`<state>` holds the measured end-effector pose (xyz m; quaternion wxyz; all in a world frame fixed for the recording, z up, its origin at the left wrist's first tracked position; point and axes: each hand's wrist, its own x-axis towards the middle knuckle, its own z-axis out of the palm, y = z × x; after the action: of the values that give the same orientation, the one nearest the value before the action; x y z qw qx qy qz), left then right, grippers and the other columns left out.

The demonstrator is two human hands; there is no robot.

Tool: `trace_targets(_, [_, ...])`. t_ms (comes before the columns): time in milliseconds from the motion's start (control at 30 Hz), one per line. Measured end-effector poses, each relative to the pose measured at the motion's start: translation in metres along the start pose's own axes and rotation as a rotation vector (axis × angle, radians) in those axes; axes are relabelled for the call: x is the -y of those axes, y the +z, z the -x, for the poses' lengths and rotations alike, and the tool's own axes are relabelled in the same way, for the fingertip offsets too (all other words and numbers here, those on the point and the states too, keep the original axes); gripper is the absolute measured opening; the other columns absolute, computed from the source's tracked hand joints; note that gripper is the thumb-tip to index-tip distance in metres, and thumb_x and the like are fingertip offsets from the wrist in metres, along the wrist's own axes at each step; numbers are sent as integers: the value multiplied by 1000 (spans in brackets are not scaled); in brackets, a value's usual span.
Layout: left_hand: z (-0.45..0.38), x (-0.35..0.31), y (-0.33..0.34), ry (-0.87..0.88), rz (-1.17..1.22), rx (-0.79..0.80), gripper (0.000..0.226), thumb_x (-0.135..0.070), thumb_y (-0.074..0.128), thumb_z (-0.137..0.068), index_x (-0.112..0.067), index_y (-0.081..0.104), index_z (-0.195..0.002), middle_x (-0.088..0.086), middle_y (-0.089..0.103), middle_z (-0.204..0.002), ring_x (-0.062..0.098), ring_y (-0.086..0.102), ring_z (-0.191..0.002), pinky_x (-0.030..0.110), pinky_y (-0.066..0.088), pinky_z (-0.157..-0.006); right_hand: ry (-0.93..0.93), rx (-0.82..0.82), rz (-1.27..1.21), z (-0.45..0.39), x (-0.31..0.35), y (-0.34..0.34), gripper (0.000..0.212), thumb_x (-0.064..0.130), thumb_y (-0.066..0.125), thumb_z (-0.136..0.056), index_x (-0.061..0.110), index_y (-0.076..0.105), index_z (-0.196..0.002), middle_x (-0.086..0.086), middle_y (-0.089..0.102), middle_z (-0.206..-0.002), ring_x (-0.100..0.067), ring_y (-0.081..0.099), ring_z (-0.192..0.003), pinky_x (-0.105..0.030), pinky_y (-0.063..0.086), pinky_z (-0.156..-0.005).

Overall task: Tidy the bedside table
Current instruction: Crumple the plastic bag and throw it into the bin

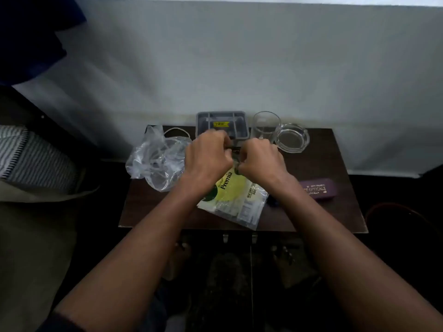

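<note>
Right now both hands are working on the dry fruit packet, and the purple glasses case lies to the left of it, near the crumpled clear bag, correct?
Not quite. The head view shows the purple glasses case to the right of the dry fruit packet; the crumpled clear bag is on the left. Both hands are on the packet.

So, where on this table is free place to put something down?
Bare wood shows along the table's front right, below the purple case, and at the front left corner below the clear bag. The back row, tray to ashtray, is crowded.
</note>
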<state>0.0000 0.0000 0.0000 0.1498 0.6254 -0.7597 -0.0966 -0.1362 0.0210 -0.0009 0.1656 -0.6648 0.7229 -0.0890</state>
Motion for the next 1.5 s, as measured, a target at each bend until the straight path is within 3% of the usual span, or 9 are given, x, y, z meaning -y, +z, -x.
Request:
trace_targets(400, [4, 56, 1, -210, -284, 122, 98, -46, 91, -71, -8, 37, -143, 17, 50, -142, 34, 51, -129, 45, 44, -106, 149, 83, -64, -23, 6, 10, 13, 9, 84, -78, 7, 70, -78, -12, 73, -85, -33, 70, -85, -41, 62, -74])
trace_targets(600, [8, 73, -20, -209, -217, 58, 71, -35, 86, -83, -9, 47, -136, 15, 73, -115, 36, 69, -108, 46, 47, -96, 117, 196, -251, -26, 11, -2, 5, 15, 83, -85, 11, 85, -84, -2, 80, -81, -9, 63, -65, -23, 46, -55])
trace_targets(767, [22, 67, -60, -159, -138, -239, 45, -11, 69, -80, -18, 63, -124, 7, 71, -116, 32, 65, -108, 40, 44, -96, 142, 302, -493, -26, 21, -1, 17, 14, 79, -90, -3, 82, -94, -18, 81, -97, -17, 63, -79, -26, 49, -62])
trace_targets(900, [60, 41, -61, 25, -12, -353, 55, -8, 66, -69, -19, 66, -123, 3, 67, -110, 27, 63, -98, 38, 44, -88, 167, 414, -731, -21, 27, -3, 17, 15, 73, -96, 0, 78, -90, -12, 68, -78, -22, 56, -75, -31, 45, -66])
trace_targets(1100, [81, 20, -34, 271, 64, -78, 69, -28, 71, -70, -24, 56, -137, -4, 56, -127, 22, 54, -118, 39, 40, -100, 243, 800, -1548, -9, 16, -13, 41, 39, 52, -108, 3, 71, -116, -11, 69, -98, -27, 68, -88, -42, 58, -86])
trace_targets(1167, [79, 24, -33, 337, 152, 13, 68, -40, 71, -76, -26, 56, -141, -8, 54, -133, 18, 51, -129, 37, 34, -108, 162, 858, -1648, -3, 8, -17, 67, 58, 51, -104, 0, 68, -133, -17, 70, -112, -34, 68, -104, -48, 53, -99])
trace_targets(1267, [74, 26, -42, 423, 449, 153, 48, -44, 72, -90, -27, 67, -134, -13, 62, -135, 8, 53, -135, 39, 32, -119, -10, 829, -1540, 5, -8, -21, 55, 34, 57, -108, 2, 53, -152, -20, 64, -132, -39, 64, -116, -52, 51, -103])
trace_targets(1400, [64, 19, -53, 261, 816, -301, 22, -9, 75, -88, -15, 77, -109, -6, 75, -112, 10, 70, -109, 43, 58, -94, -9, 527, -1391, 9, -30, -22, 45, -3, 68, -95, 10, 66, -138, -23, 67, -123, -33, 70, -100, -45, 59, -91])
trace_targets(1500, [51, 21, -45, -95, 675, -549, 75, -31, 91, -75, -19, 55, -140, -3, 59, -135, 15, 55, -125, 32, 48, -107, 7, 403, -1449, 16, -40, -32, 54, -10, 65, -95, 12, 63, -143, -25, 70, -134, -34, 74, -105, -45, 65, -90])
